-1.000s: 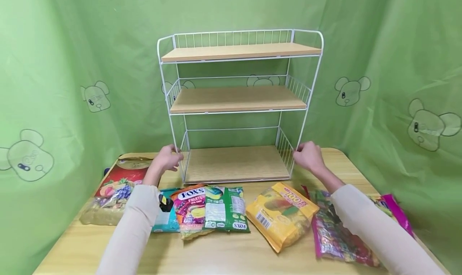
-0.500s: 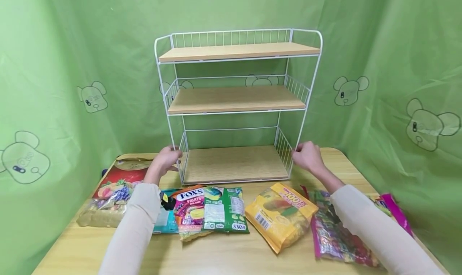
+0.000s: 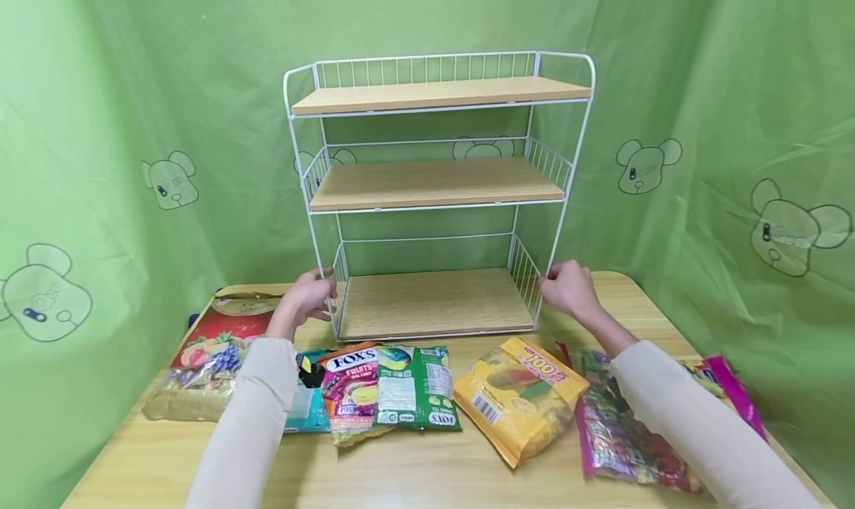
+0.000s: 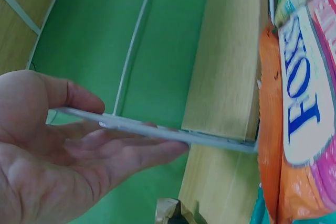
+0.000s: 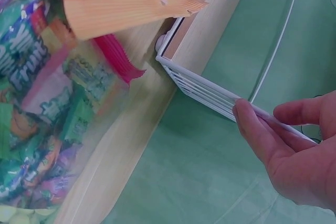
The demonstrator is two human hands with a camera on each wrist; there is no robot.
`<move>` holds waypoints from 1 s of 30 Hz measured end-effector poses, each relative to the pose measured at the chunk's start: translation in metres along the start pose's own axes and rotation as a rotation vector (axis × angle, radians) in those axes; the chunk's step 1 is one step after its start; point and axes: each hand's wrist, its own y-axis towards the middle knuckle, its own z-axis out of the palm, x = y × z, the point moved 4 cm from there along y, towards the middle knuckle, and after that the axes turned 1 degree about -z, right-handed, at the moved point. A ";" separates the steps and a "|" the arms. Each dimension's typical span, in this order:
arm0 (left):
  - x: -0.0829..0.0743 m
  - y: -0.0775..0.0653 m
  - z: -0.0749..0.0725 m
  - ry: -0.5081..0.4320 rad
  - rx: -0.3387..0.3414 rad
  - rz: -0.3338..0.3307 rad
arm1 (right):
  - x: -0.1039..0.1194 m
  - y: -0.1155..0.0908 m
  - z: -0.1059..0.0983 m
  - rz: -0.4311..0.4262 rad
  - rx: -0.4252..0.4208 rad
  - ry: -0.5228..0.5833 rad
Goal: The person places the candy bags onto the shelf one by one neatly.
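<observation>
A three-tier shelf rack (image 3: 437, 182) with white wire sides and light wood boards stands upright on the table. My left hand (image 3: 309, 299) pinches its left front post low down. Seen from the left wrist, the thumb lies on one side of the post (image 4: 223, 142) and the fingers extend along the other. Down at the right front post, my right hand (image 3: 571, 286) has a matching grip between thumb and fingers, also visible in the right wrist view. All three boards are bare.
Before the rack lie a teal bag (image 3: 310, 409), a Fox's fruits candy bag (image 3: 354, 383), a green Fox's bag (image 3: 417, 386) and a yellow mango bag (image 3: 524, 398). A red bag (image 3: 234, 323) is left; a clear candy bag (image 3: 621, 435) is right. Green curtains (image 3: 220, 123) surround the table.
The rack sits slightly farther left in the head view, and the bags and curtain prints shift similarly. Both hands keep hold of the same posts.
</observation>
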 end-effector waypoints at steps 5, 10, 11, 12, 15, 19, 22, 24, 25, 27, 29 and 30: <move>0.001 0.000 -0.002 -0.010 -0.002 0.001 | 0.000 -0.001 0.001 0.018 0.012 0.022; 0.001 0.000 -0.001 -0.007 -0.001 -0.011 | -0.001 -0.001 0.001 0.032 0.013 0.023; 0.001 0.000 -0.001 -0.010 -0.004 -0.015 | -0.001 -0.001 0.001 0.034 0.014 0.023; 0.001 0.000 -0.001 -0.012 -0.006 -0.018 | -0.001 -0.001 0.001 0.034 0.012 0.022; 0.002 0.000 -0.002 -0.019 -0.021 -0.013 | 0.000 -0.001 0.001 0.032 0.012 0.031; 0.004 0.000 -0.004 -0.032 -0.052 0.015 | 0.001 -0.001 0.000 0.025 0.005 0.036; 0.006 0.001 -0.005 -0.035 -0.071 0.026 | 0.001 -0.001 0.001 0.024 0.004 0.037; 0.007 0.001 -0.005 -0.031 -0.074 0.028 | 0.001 -0.001 0.001 0.027 0.008 0.037; 0.007 0.002 -0.005 -0.029 -0.073 0.029 | 0.001 -0.001 0.001 0.030 0.011 0.040; 0.007 0.002 -0.005 -0.027 -0.071 0.031 | 0.000 -0.001 0.002 0.030 0.013 0.040; 0.007 0.002 -0.004 -0.027 -0.065 0.032 | -0.001 -0.002 0.002 0.029 0.015 0.041; 0.007 0.001 -0.004 -0.028 -0.063 0.031 | -0.001 -0.002 0.002 0.027 0.016 0.042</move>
